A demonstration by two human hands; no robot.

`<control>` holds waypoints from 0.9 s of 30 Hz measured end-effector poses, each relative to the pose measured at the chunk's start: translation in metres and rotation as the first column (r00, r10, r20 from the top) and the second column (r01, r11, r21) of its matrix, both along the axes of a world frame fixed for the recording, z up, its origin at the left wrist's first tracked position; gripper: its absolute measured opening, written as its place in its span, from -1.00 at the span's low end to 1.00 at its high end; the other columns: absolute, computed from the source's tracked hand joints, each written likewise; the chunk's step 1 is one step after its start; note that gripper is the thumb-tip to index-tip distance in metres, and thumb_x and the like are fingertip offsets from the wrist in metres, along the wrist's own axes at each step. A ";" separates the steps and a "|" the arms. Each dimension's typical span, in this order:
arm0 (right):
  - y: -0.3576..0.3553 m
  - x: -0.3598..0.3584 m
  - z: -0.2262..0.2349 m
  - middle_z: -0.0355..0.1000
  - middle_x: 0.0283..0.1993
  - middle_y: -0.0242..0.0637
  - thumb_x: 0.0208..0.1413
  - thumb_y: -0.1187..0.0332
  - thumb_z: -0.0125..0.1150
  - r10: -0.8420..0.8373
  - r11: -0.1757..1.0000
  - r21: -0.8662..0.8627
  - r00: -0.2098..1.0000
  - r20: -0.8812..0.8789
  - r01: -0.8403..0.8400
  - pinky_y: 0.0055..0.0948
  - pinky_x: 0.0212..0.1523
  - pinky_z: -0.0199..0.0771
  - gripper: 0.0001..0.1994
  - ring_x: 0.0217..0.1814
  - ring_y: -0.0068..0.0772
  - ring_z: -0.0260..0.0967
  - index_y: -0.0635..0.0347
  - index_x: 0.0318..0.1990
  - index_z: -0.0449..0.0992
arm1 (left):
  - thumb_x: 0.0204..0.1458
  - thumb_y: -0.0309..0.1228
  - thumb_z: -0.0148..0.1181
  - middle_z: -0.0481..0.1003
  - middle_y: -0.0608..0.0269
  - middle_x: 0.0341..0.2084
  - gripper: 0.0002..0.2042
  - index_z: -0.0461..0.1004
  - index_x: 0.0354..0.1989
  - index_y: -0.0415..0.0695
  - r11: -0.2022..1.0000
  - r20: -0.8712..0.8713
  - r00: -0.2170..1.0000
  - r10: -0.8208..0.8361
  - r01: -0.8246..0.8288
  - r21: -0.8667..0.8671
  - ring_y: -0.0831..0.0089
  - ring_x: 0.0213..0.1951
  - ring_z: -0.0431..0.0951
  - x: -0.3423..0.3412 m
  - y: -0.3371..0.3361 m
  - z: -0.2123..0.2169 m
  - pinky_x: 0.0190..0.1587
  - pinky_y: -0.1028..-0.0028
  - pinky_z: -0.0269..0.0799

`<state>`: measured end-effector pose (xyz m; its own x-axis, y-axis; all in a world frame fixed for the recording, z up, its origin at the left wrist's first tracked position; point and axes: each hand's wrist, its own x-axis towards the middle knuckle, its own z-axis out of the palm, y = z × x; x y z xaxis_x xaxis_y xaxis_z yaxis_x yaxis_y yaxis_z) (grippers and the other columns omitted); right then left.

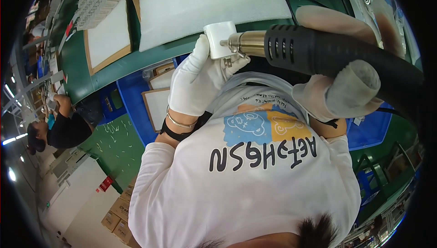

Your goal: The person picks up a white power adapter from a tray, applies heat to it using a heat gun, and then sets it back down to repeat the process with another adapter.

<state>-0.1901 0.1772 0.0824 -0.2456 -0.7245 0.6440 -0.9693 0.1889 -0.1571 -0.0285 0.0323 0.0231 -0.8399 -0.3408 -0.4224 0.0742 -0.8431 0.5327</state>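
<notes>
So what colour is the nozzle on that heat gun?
Brassy gold nozzle on a black heat gun; head view.

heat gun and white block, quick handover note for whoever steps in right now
Left hand, in a white glove, holds the small white block up above the green bench.
Right hand, gloved, grips the black heat gun; its metal nozzle points at the block's side, about touching it.
More white blocks sit in rows on the bench's far left.
Done: block picked up, gun aimed. Left: cannot tell how far the heating is.
</notes>
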 end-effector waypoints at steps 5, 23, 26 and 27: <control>0.008 -0.010 0.005 0.55 -0.37 -0.36 0.25 0.05 -0.36 0.080 0.995 0.056 0.997 -0.009 -0.079 -0.49 0.22 0.16 -0.58 -0.43 -0.60 0.48 0.08 -0.14 0.44 | 0.18 -0.14 0.01 0.32 -0.10 0.04 -0.45 0.15 0.18 -0.34 1.000 -0.021 1.000 -0.006 0.006 0.014 0.21 -0.01 0.40 0.002 -0.001 -0.002 0.10 0.23 0.35; 0.012 -0.026 0.031 0.56 -0.34 -0.24 0.21 0.11 -0.13 0.361 0.902 0.253 0.932 0.001 -0.350 -0.59 0.18 0.17 -0.62 -0.38 -0.50 0.54 0.26 -0.25 0.47 | 0.17 -0.11 0.02 0.34 -0.08 -0.02 -0.42 0.15 0.17 -0.37 0.997 -0.008 0.999 -0.038 0.037 -0.062 0.03 0.04 0.41 0.001 0.003 -0.001 0.08 0.26 0.40; 0.015 -0.025 0.023 0.56 -0.32 -0.25 0.22 0.10 -0.15 0.320 0.929 0.170 0.944 0.083 -0.330 -0.59 0.17 0.19 -0.60 -0.38 -0.50 0.54 0.28 -0.24 0.47 | 0.17 -0.11 0.02 0.33 -0.08 -0.01 -0.41 0.14 0.17 -0.37 0.998 0.003 0.999 -0.037 0.037 -0.056 0.02 0.06 0.39 0.000 0.007 0.001 0.09 0.26 0.40; 0.016 -0.024 0.020 0.56 -0.30 -0.25 0.23 0.09 -0.16 0.301 0.940 0.128 0.945 0.126 -0.317 -0.59 0.16 0.20 -0.59 -0.38 -0.49 0.54 0.29 -0.24 0.47 | 0.17 -0.11 0.02 0.33 -0.08 -0.01 -0.41 0.14 0.17 -0.37 0.998 0.002 0.999 -0.037 0.037 -0.057 0.02 0.06 0.39 0.000 0.007 0.001 0.09 0.26 0.40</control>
<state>-0.2144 0.1928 0.1020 -0.0543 -0.8585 0.5099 -0.9634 -0.0892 -0.2528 -0.0283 0.0393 0.0238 -0.8517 -0.3331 -0.4045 0.0428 -0.8136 0.5798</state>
